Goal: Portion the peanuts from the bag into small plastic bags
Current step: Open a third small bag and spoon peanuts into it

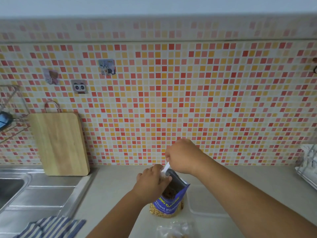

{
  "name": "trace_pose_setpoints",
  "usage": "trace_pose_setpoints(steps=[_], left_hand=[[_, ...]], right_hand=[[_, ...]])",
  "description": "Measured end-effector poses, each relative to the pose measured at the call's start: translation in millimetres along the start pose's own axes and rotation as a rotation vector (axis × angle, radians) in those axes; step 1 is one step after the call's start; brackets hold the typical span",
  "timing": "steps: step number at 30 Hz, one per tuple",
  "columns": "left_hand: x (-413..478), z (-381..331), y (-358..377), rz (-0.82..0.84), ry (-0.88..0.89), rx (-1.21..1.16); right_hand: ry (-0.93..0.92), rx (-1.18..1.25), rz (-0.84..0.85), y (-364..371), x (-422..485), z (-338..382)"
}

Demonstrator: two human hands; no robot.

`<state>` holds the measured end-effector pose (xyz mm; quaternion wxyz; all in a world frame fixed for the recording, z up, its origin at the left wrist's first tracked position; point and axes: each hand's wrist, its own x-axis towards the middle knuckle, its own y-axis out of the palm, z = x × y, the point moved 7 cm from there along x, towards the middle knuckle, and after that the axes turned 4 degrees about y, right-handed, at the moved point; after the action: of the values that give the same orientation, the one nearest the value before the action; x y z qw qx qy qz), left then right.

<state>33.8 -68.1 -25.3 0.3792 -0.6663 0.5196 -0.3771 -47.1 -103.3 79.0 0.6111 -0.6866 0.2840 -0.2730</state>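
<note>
A blue peanut bag (169,202) stands open on the counter, with peanuts showing through its clear bottom window. My left hand (151,180) grips the bag's left rim together with a small clear plastic bag (162,173). My right hand (182,156) is above the opening, closed on the handle of a white spoon (166,167) that points down into the bag. A filled small plastic bag (175,230) with peanuts lies on the counter in front, at the frame's bottom edge.
A wooden cutting board (59,143) leans on the tiled wall at the left. A steel sink and drainboard (37,191) lie left of the counter, with a striped cloth (51,225) at the front. A wire rack (307,167) stands at the right edge.
</note>
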Motion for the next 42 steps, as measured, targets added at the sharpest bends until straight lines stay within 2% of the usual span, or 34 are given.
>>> trace_pose_setpoints(steps=[3, 6, 7, 9, 12, 14, 17, 19, 21, 23, 24, 26, 29, 35, 42], left_hand=[[0, 8, -2, -0.034, -0.043, -0.174], [-3, 17, -9, -0.065, -0.086, -0.362], [-5, 20, -11, -0.083, -0.097, -0.434], [-12, 23, -19, -0.126, -0.126, -0.638], [-21, 26, -23, -0.146, -0.171, -1.044], [-24, 23, -21, -0.125, -0.18, -1.307], [-30, 10, -24, -0.098, -0.15, -1.623], [-34, -1, -25, -0.047, -0.124, -1.711], [-41, -7, -29, 0.003, -0.092, -1.724], [-43, -12, -26, 0.04, -0.104, -1.67], [-44, -14, -26, 0.049, -0.107, -1.644], [-46, -21, -27, 0.06, -0.108, -1.626], [-47, -29, -36, 0.029, -0.101, -1.542], [-44, -21, -50, -0.196, -0.109, -1.265], [-50, -24, -60, -0.259, -0.07, -1.216]], right_hand=[[-0.073, -0.091, -0.193, -34, -15, 4], [0.023, -0.101, -0.345, -51, -24, -12], [0.086, -0.086, -0.347, -49, -25, -20], [0.184, -0.066, -0.24, -30, -26, -28], [0.155, -0.08, 0.017, 27, -26, -15], [0.109, -0.07, 0.079, 58, -29, -6], [0.133, 0.066, -0.004, 75, -29, -7], [0.228, 0.329, -0.224, 60, -31, -16], [0.295, 0.805, -0.359, 43, -38, -20], [0.287, 1.254, -0.211, 41, -40, -10], [0.262, 1.342, -0.136, 41, -41, -2], [0.256, 1.37, -0.083, 39, -46, 5], [0.317, 1.385, -0.177, 34, -51, -4], [0.338, 1.374, -0.289, 29, -58, -15], [0.3, 1.325, -0.341, 20, -67, -23]])
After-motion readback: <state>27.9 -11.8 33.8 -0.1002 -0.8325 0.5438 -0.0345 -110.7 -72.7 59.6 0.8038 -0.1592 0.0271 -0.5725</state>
